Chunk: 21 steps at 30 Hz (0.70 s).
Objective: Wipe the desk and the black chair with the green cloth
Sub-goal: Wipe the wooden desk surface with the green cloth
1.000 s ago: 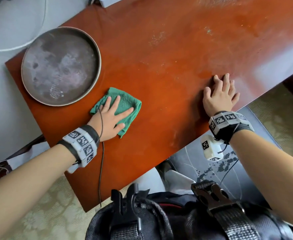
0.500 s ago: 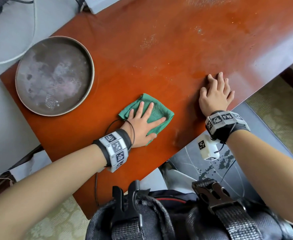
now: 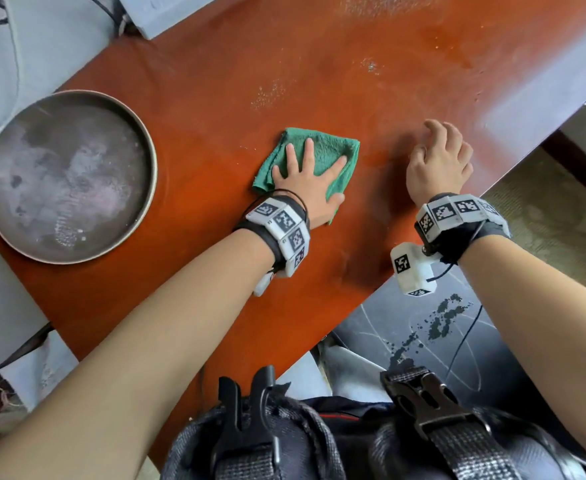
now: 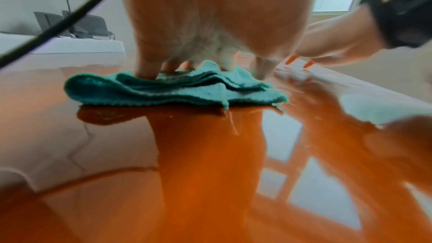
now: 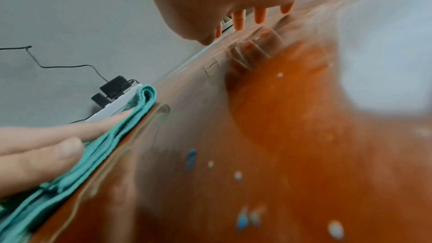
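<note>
While nothing but stains and a dull film is seen inside it, the round metal tray (image 3: 70, 174) is set flat on the left end of the desk (image 3: 215, 81), well apart from both hands. The green cloth (image 3: 322, 152), folded in layers, is pressed flat to the desk middle under the left hand (image 3: 307, 183); fingers are spread straight across it, thumb laid on its right edge, nothing pinched. In the left wrist view the fingertips (image 4: 146, 73) are sunk into the cloth folds (image 4: 163, 90). The right hand (image 3: 438, 164) is held just right of the cloth, apart from it, fingers loosely bent, tips at or just above the desk, nothing held; contact cannot be told. A black chair (image 3: 457, 341) seat is seen under the desk's near edge, white scuffs on it. White specks are scattered on the desk far side
</note>
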Each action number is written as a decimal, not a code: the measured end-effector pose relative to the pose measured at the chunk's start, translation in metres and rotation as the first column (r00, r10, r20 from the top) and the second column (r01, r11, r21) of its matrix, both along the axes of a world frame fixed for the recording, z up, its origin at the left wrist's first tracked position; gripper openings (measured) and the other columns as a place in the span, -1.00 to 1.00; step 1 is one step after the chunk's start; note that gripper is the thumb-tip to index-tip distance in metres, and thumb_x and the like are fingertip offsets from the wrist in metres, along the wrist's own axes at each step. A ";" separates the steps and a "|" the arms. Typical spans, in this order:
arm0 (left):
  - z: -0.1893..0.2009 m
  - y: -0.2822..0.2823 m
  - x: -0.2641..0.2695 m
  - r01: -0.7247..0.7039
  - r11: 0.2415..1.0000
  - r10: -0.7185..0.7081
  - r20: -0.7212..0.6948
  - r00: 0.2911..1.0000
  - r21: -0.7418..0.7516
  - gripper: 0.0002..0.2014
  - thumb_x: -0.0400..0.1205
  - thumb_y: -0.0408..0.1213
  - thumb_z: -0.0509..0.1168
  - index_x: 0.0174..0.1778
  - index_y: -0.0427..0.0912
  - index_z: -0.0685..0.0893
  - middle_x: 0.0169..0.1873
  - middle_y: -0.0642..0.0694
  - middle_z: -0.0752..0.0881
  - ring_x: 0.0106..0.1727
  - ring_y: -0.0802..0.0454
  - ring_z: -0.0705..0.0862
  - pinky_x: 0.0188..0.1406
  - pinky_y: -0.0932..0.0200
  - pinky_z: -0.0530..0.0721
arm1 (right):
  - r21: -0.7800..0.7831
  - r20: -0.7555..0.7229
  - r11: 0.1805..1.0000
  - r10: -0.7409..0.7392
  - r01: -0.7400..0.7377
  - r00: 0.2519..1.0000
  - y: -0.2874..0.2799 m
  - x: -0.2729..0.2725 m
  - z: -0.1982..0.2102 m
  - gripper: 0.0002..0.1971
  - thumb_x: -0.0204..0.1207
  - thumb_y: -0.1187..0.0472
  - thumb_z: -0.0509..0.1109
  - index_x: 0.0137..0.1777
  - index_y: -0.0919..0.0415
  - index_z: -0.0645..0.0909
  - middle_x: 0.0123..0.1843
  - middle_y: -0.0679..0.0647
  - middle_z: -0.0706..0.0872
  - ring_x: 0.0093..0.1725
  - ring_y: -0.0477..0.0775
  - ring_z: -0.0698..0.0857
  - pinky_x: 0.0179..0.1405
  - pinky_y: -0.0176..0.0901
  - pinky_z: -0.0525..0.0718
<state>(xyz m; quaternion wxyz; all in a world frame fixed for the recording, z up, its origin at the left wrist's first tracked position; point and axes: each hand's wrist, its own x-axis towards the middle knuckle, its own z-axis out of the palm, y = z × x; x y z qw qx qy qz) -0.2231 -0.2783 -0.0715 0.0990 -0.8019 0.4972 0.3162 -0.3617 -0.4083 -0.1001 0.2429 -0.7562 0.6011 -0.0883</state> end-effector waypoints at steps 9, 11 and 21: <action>0.002 -0.039 0.034 -0.015 1.000 0.015 0.028 0.999 -0.010 -0.45 0.74 0.05 -0.07 0.63 0.30 -0.14 0.64 -0.16 -0.32 0.63 -0.31 -0.32 0.57 -0.38 -0.09 | 0.118 -0.160 0.988 0.120 -0.102 0.980 -0.009 -0.012 0.002 -0.52 0.64 0.11 0.05 0.57 -0.13 0.25 0.68 -0.04 0.11 0.60 0.13 0.12 0.52 0.07 0.08; 0.001 -0.032 0.033 0.019 1.000 -0.018 0.044 0.999 -0.020 -0.44 0.74 0.05 -0.07 0.63 0.29 -0.15 0.64 -0.17 -0.32 0.63 -0.31 -0.32 0.57 -0.36 -0.10 | 0.135 -0.159 0.986 0.124 -0.103 0.979 -0.010 -0.010 0.004 -0.52 0.64 0.11 0.05 0.56 -0.12 0.26 0.67 -0.03 0.12 0.59 0.15 0.13 0.52 0.07 0.09; -0.001 0.068 0.006 0.420 0.904 -0.427 0.135 0.894 0.078 -0.37 0.72 0.09 -0.08 0.60 0.27 -0.32 0.62 -0.24 -0.36 0.62 -0.34 -0.32 0.57 -0.29 -0.07 | 0.098 -0.202 0.978 0.201 -0.184 0.959 -0.012 -0.020 0.000 -0.50 0.63 0.10 0.07 0.59 -0.10 0.21 0.68 -0.02 0.10 0.59 0.18 0.14 0.50 0.08 0.11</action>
